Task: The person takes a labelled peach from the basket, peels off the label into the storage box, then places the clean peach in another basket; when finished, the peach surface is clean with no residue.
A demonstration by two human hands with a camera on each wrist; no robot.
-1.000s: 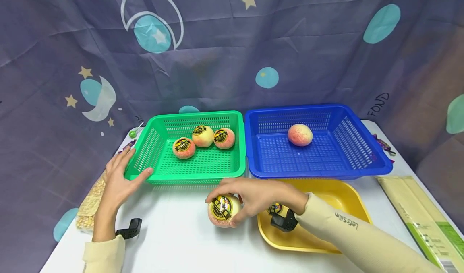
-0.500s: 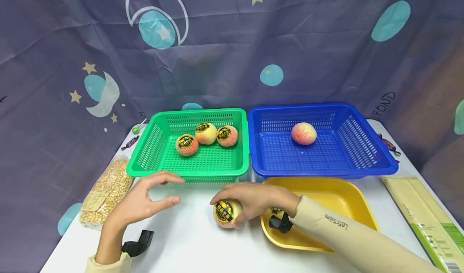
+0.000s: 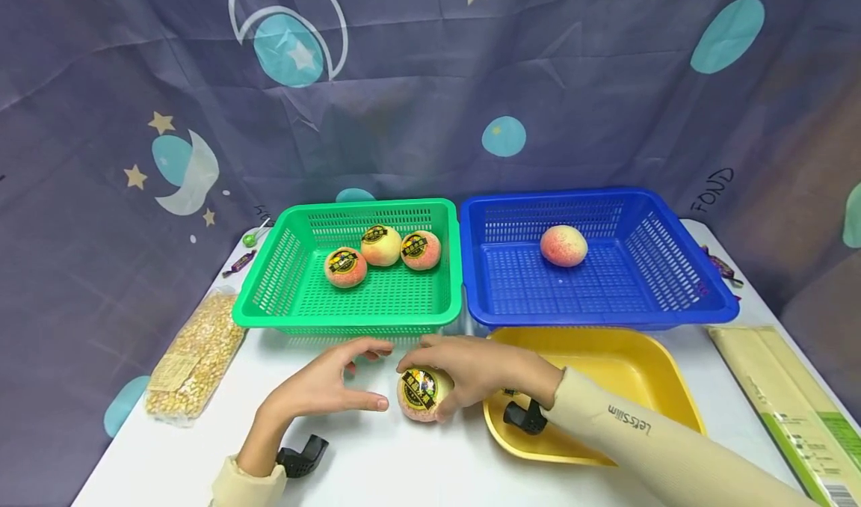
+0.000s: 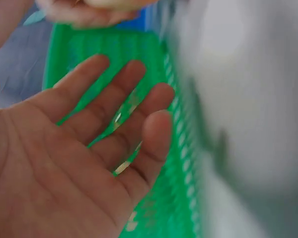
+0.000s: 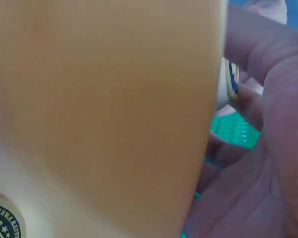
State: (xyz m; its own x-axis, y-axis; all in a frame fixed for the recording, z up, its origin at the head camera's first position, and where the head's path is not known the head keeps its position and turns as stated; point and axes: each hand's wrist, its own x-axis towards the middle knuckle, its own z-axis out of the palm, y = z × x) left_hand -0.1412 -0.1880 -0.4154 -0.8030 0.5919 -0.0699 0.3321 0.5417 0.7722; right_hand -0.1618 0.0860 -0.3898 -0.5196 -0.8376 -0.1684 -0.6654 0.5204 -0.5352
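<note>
My right hand (image 3: 464, 372) grips a peach (image 3: 420, 395) with a black round sticker, fingers over its far side and thumb at its near side, low over the white table. In the right wrist view the yellow tub wall (image 5: 104, 119) hides most of that peach. To its left, my left hand (image 3: 329, 383) holds nothing; its thumb and fingers are spread toward the peach with a gap between. The left wrist view shows its open palm (image 4: 59, 163) in front of the green basket. Three stickered peaches (image 3: 380, 246) lie in the green basket (image 3: 350, 320). One peach without a visible sticker (image 3: 563, 246) sits in the blue basket (image 3: 599, 318).
The yellow tub (image 3: 646, 387) stands under the right forearm, with a stickered peach (image 5: 5, 220) inside. A bag of corn kernels (image 3: 195, 357) lies left, a long flat packet (image 3: 780, 410) right. Candies (image 3: 238, 262) and a lollipop (image 3: 250, 240) lie by the green basket.
My left hand has come from the green basket's left corner rightward and nearer, close to the peach. The right hand keeps its grip on the peach, nearly in place.
</note>
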